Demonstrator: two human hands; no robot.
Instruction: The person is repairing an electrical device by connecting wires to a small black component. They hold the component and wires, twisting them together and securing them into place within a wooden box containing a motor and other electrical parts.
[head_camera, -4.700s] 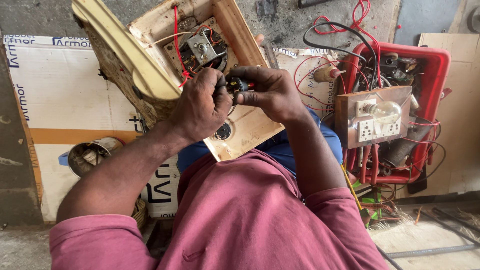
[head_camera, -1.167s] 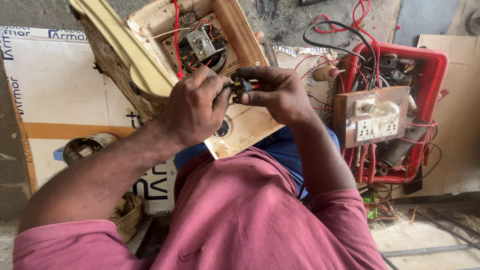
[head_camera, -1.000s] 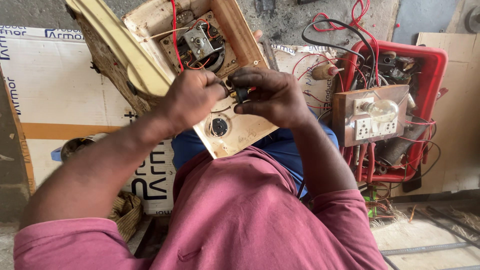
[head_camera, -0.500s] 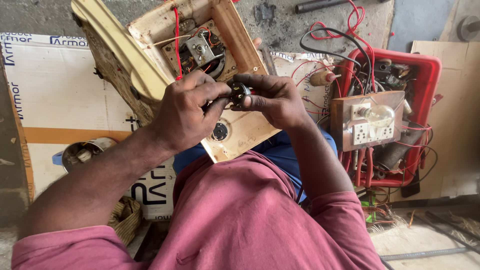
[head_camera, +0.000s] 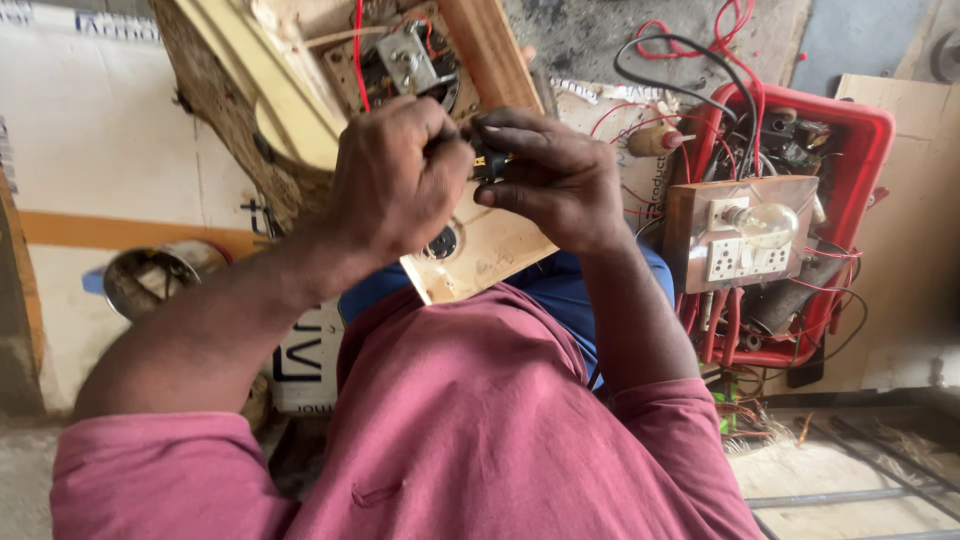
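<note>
Left hand: pinching the small black part, grip closed on it.
Right hand: gripping the same part.
Behind: wooden board, hands hiding its middle.
Right: red crate holding a switchboard with bulb.

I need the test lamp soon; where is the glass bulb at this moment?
In the head view the glass bulb is at the right, mounted on the wooden switch board that lies across the red crate.

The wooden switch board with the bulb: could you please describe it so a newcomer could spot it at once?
Look right of the hands, to the red plastic crate full of wires. Across its top lies a small wooden board carrying white sockets and a clear glass bulb, the only bulb in view.
</note>
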